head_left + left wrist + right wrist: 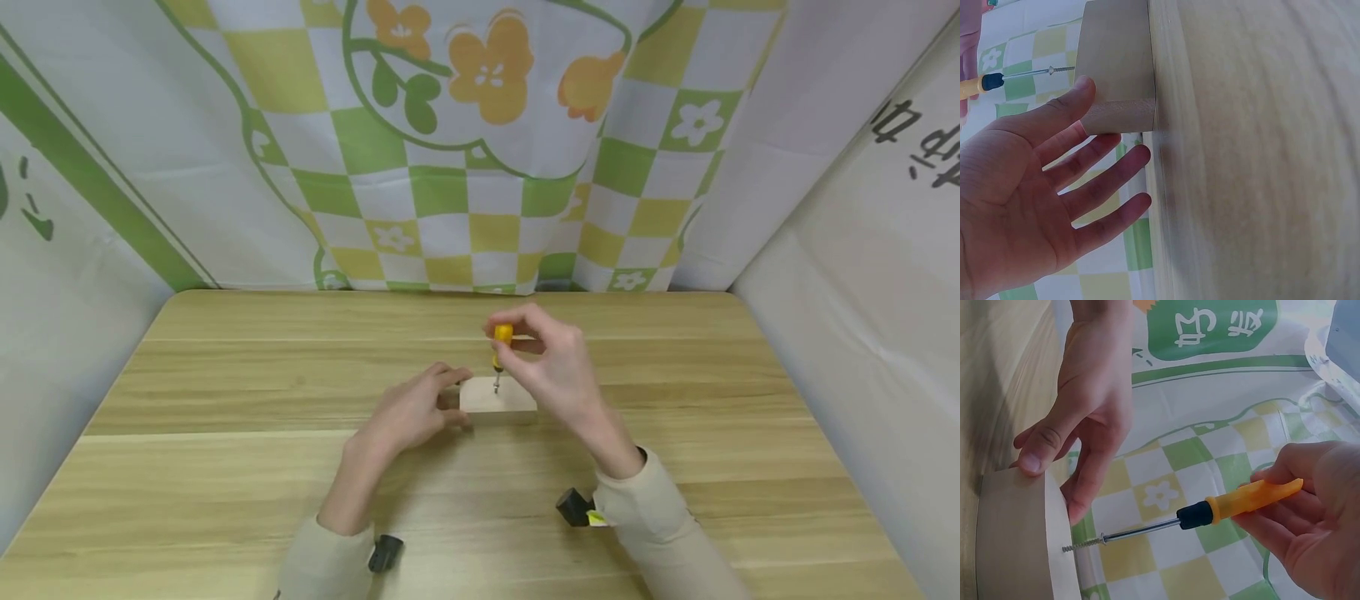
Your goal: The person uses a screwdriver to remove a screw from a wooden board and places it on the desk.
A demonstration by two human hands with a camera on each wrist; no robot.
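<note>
the left hand (408, 408) grips the left end of a wooden block (498, 406); the right hand (561, 364) pinches a screwdriver (1241, 501) against a screw (1087, 544).

Wood-grain counter (225, 492), green, yellow and white checked curtain (493, 233) with orange flowers (498, 98) beyond its far edge, white right sheet (862, 275) bearing dark characters (897, 122), white left sheet (67, 292) with a green band (97, 179)

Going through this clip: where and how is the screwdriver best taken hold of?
Probably by the yellow handle, from above and the right, as the right hand does. The screwdriver stands near upright, tip down at the screw on the wooden block, so its thick end is uppermost; the slim shaft offers less grip.
</note>
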